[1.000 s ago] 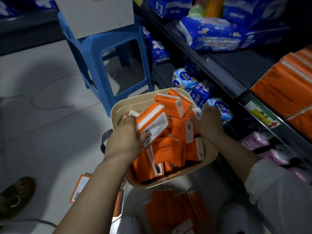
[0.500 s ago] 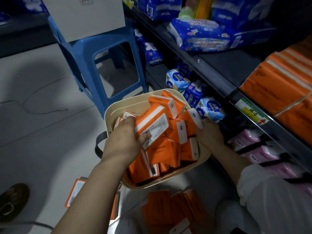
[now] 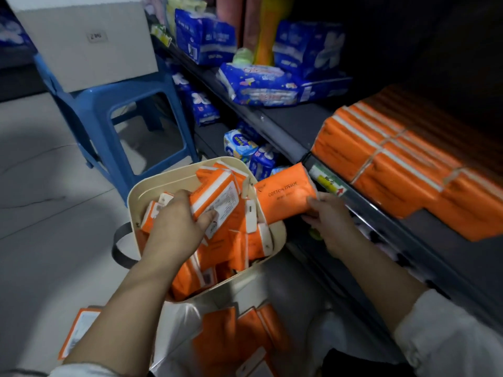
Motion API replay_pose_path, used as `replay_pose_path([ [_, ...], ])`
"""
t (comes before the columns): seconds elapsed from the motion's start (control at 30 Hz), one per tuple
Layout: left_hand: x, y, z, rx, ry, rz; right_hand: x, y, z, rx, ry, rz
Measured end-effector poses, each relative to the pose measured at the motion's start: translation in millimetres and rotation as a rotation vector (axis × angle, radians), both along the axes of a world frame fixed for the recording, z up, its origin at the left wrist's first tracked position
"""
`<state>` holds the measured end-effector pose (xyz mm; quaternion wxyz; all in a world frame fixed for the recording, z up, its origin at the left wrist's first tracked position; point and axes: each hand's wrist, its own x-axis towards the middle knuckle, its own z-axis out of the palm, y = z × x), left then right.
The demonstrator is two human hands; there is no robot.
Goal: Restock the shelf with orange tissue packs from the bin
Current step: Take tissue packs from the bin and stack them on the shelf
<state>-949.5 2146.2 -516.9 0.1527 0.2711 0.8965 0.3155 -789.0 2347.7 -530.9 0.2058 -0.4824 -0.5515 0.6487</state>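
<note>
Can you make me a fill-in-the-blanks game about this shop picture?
1. The right hand holds a pack printed COTTON ____.
2. The white box sits on a ____ stool.
3. The left hand grips a second pack in the bin; both packs are mainly ____.
Missing words: TISSUE, blue, orange.

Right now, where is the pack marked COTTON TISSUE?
Head view, right of centre: the right hand holds the COTTON TISSUE pack over the right rim of the bin, beside the shelf price label.
</note>
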Motion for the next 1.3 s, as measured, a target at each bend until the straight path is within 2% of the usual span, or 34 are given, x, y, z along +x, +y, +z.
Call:
replay_pose_path([
  [0.1,12.5,5.0,-2.5,0.130,-0.305,0.081,22.3,-8.5,19.4,-0.187,0.200,-0.063],
  [0.2,32.8,12.6,-0.6,0.308,-0.614,0.159,45.2,-16.2,32.4,-0.254,0.275,0.004],
  [0.27,49.2,19.9,1.8,0.367,-0.738,0.132,58.4,-20.2,35.0,-0.238,0.265,0.052],
  [0.33,65.5,26.0,6.5,0.391,-0.763,0.093,68.6,-21.5,38.7,-0.228,0.259,0.051],
  [0.47,89.7,31.9,15.8,0.412,-0.752,0.055,86.4,-17.9,49.7,-0.149,0.207,0.015],
  [0.6,109.1,36.1,28.2,0.409,-0.731,-0.008,108.6,-21.8,59.0,0.072,0.046,0.034],
  [0.93,152.5,61.4,52.0,0.305,-0.438,-0.119,175.9,-20.5,73.4,0.351,-0.040,-0.032],
  [1.1,188.5,86.3,69.1,0.363,-0.317,-0.198,217.1,-10.8,71.5,0.414,-0.036,-0.184],
  [1.2,198.7,99.9,72.9,0.382,-0.166,-0.228,236.5,-0.6,65.6,0.402,-0.002,-0.337],
  [1.3,198.6,108.3,69.1,0.358,-0.112,-0.225,248.8,12.6,59.6,0.402,0.022,-0.509],
])
